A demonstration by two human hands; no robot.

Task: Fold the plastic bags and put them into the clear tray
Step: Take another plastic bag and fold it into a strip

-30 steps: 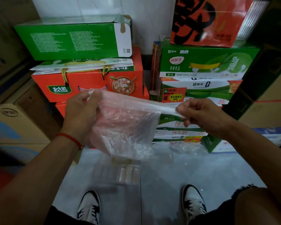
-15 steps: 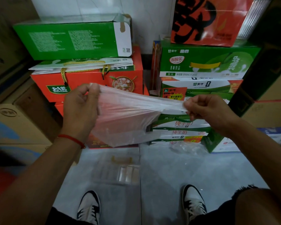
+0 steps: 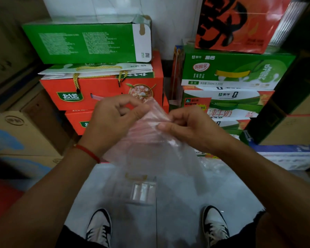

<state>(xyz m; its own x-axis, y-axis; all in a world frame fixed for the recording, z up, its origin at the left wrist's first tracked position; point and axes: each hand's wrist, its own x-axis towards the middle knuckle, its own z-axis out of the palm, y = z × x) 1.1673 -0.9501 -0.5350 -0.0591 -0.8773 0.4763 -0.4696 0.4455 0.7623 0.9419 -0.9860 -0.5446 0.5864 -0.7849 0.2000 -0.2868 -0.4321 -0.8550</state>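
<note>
Closing together since a moment ago, the left hand (image 3: 113, 120) and right hand (image 3: 188, 127) each pinch the pinkish plastic bag (image 3: 150, 140), doubling it over above the clear tray (image 3: 141, 191) on the floor, so the first fold looks underway.

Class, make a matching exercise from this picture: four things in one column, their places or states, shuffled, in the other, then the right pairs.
1. plastic bag
2. clear tray
3. red string
4. left hand

A. on the floor between the shoes
B. round the left wrist
C. pinches the bag's top edge
D. held up by both hands

Pairs: 1-D, 2-A, 3-B, 4-C
</note>
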